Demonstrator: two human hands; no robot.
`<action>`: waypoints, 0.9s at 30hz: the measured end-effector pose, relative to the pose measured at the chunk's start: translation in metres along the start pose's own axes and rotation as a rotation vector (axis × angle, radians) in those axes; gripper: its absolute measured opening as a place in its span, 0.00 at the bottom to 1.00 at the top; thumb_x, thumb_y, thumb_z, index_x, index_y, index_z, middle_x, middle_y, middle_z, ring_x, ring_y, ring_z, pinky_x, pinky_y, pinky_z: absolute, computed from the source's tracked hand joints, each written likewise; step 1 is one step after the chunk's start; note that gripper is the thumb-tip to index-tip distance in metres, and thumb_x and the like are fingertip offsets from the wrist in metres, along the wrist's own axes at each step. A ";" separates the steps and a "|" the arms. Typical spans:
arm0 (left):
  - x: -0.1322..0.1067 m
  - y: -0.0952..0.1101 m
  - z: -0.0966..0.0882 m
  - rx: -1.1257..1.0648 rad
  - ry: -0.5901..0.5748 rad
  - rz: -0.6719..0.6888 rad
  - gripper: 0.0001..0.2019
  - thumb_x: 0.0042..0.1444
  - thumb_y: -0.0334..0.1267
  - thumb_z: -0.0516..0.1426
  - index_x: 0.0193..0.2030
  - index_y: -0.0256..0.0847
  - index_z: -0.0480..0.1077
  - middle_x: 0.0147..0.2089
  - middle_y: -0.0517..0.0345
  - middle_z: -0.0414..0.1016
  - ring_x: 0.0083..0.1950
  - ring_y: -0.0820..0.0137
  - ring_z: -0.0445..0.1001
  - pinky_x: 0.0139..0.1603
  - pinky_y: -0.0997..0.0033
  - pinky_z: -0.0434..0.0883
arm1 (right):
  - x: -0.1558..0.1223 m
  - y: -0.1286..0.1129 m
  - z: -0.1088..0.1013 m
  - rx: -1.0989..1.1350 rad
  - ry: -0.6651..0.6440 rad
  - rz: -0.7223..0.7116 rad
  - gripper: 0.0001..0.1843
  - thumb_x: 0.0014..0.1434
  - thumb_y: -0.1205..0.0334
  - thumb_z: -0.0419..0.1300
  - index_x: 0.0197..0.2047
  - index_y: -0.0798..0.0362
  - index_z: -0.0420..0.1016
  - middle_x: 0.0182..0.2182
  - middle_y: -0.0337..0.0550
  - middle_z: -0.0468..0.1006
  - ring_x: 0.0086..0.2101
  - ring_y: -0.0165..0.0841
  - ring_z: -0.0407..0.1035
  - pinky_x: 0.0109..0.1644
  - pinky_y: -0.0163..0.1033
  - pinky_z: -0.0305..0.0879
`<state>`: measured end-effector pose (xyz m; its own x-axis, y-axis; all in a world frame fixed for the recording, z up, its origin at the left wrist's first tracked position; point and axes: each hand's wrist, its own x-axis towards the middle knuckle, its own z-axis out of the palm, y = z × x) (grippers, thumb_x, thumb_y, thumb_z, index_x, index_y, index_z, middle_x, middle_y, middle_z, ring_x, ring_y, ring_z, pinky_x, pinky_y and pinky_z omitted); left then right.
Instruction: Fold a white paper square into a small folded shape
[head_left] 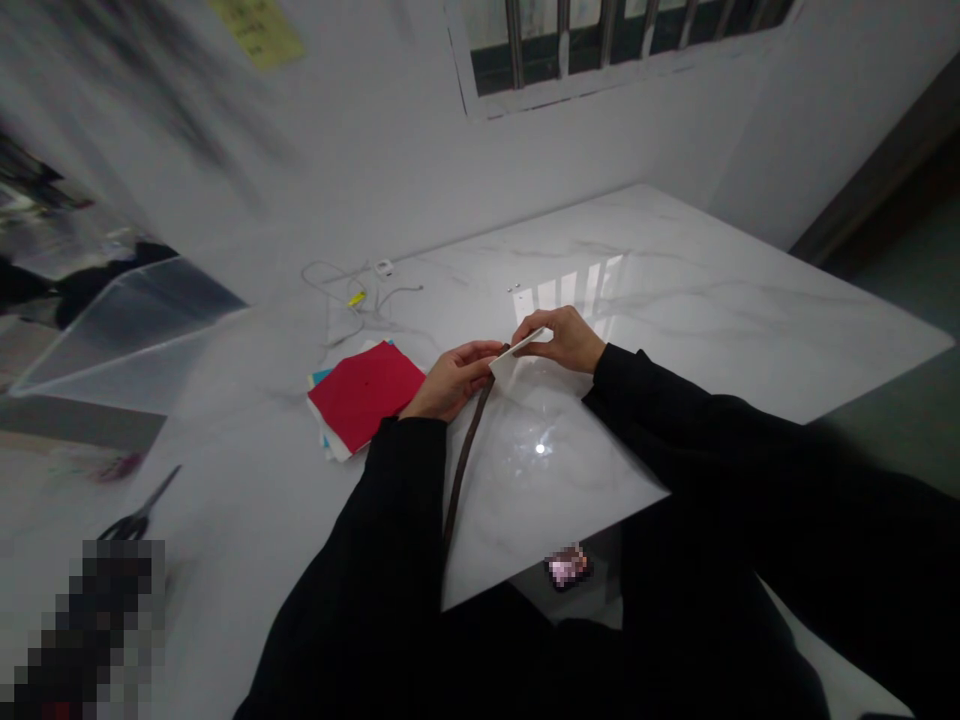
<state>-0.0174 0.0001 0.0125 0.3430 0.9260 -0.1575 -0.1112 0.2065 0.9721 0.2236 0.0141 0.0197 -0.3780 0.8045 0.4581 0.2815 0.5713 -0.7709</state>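
Observation:
My left hand (454,380) and my right hand (561,338) meet above the white marble table (675,290), both pinched on a small white folded paper (514,355). The left fingers grip its lower left edge, the right fingers its upper right edge. A dark strap (463,462) hangs down from beside the left hand toward my body. Both arms wear black sleeves.
A stack of coloured paper sheets with a red one (364,395) on top lies left of my left hand. Scissors (139,515) rest at the far left. A white cable with a yellow tag (356,298) lies near the wall. A clear acrylic panel (127,325) stands at left.

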 end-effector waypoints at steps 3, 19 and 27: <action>0.001 -0.001 0.000 -0.007 -0.005 0.009 0.18 0.45 0.40 0.76 0.43 0.41 0.84 0.46 0.53 0.83 0.43 0.71 0.78 0.45 0.72 0.73 | 0.000 0.002 0.000 0.001 -0.013 0.001 0.09 0.59 0.51 0.73 0.36 0.48 0.86 0.34 0.40 0.85 0.37 0.37 0.76 0.50 0.44 0.68; 0.001 -0.003 0.006 -0.001 -0.051 0.036 0.26 0.41 0.43 0.77 0.47 0.38 0.82 0.47 0.46 0.86 0.50 0.56 0.83 0.51 0.59 0.79 | 0.000 0.009 0.011 0.576 -0.109 0.332 0.20 0.48 0.57 0.78 0.41 0.56 0.81 0.36 0.45 0.85 0.35 0.34 0.76 0.40 0.38 0.74; 0.000 -0.002 0.010 -0.030 -0.050 0.066 0.24 0.42 0.41 0.77 0.46 0.36 0.82 0.47 0.43 0.86 0.54 0.52 0.83 0.56 0.55 0.79 | -0.002 0.003 0.018 0.777 -0.071 0.493 0.15 0.47 0.64 0.77 0.39 0.57 0.83 0.39 0.50 0.86 0.41 0.39 0.79 0.48 0.45 0.80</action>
<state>-0.0076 -0.0037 0.0124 0.3803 0.9211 -0.0833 -0.1629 0.1554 0.9743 0.2090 0.0113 0.0087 -0.4327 0.9015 -0.0097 -0.2367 -0.1240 -0.9636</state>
